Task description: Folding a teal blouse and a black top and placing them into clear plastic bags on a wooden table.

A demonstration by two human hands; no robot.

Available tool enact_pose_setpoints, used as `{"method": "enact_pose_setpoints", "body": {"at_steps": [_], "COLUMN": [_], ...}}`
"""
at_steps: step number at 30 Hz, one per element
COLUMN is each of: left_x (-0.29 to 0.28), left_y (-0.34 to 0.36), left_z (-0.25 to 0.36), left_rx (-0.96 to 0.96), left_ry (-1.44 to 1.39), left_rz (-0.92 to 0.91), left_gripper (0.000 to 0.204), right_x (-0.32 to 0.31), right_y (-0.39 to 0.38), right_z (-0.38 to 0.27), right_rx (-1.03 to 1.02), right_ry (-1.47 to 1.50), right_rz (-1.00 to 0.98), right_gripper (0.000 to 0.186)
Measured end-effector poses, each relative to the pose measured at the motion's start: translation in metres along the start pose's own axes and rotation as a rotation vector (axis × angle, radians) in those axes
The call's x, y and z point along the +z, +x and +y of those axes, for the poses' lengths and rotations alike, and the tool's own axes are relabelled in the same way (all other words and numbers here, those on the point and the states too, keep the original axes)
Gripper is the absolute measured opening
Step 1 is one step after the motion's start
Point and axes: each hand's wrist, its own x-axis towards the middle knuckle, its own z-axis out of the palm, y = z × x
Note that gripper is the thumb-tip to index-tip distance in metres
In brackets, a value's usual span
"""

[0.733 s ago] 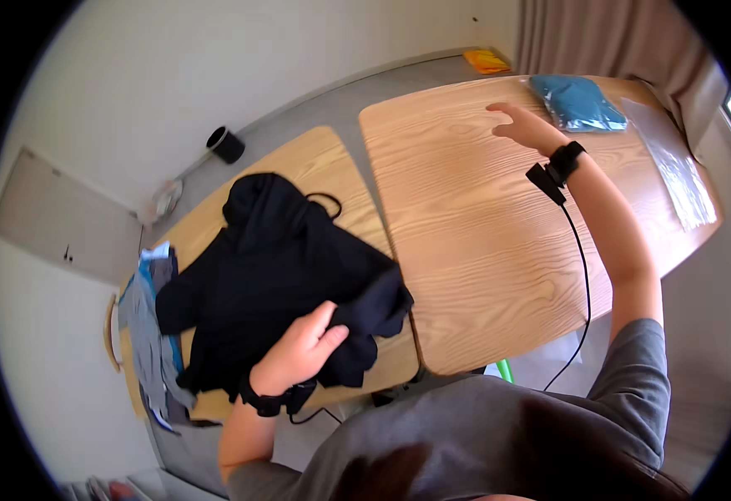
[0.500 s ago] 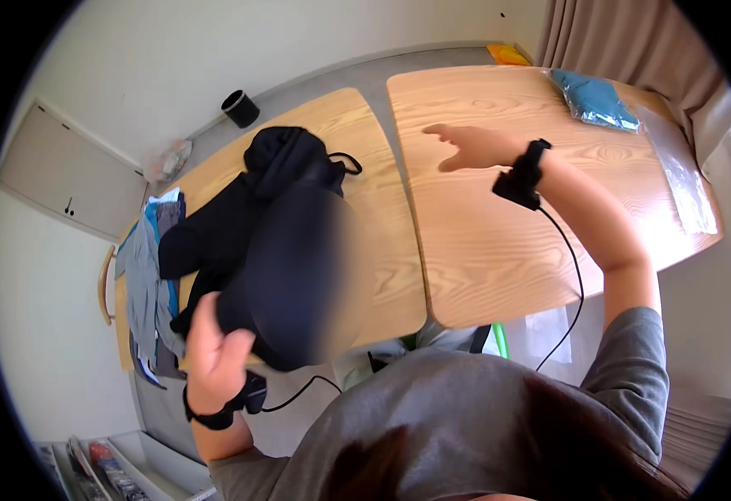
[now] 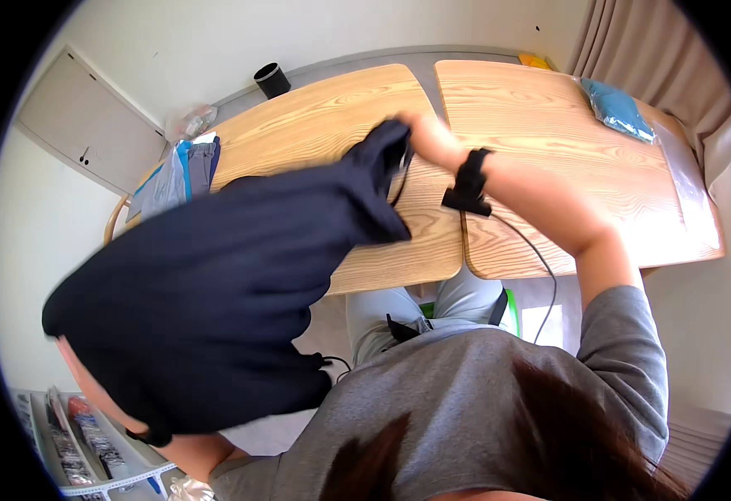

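A black hooded garment (image 3: 199,292) is lifted in a slanting spread across the left table (image 3: 340,100) and down past its front edge. My right hand (image 3: 424,134) grips its upper end, where a dark cord dangles; the fingers are blurred. My left hand (image 3: 78,363) holds the garment's lower left end, its fingers mostly hidden under the cloth. Behind the garment, folded grey and blue clothes (image 3: 173,171) lie on the table's left part.
The right table (image 3: 507,100) bears a bagged blue item (image 3: 620,108) and a flat plastic sheet (image 3: 687,192). A bin (image 3: 272,79) stands on the floor behind. A divided storage unit (image 3: 82,442) is at lower left. A cable runs from my right wrist.
Both hands have moved: the right from over the right table leftward onto the garment's upper end, the left further left and outward. The garment is lifted and stretched toward the lower left.
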Motion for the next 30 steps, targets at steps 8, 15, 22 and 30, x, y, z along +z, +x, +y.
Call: {"method": "enact_pose_setpoints", "body": {"at_steps": [8, 15, 22, 30], "left_x": [0.065, 0.06, 0.108, 0.374], "left_y": [0.092, 0.134, 0.168, 0.032], "left_z": [-0.015, -0.02, 0.002, 0.07], "left_rx": [0.159, 0.243, 0.538, 0.473], "left_ry": [-0.287, -0.319, -0.239, -0.619], "left_rz": [-0.257, 0.055, 0.2, -0.776], "left_gripper": [0.034, 0.035, 0.04, 0.032], "right_x": [-0.174, -0.289, -0.299, -0.253], "right_y": [0.002, -0.089, -0.149, -0.173], "right_z": [-0.032, -0.067, -0.075, 0.056], "right_rx": [-0.077, -0.334, -0.094, 0.218], "right_ry": [0.658, -0.187, -0.443, -0.603], "right_rz": [0.615, 0.771, 0.602, 0.295], "right_gripper": [0.036, 0.034, 0.021, 0.019]}}
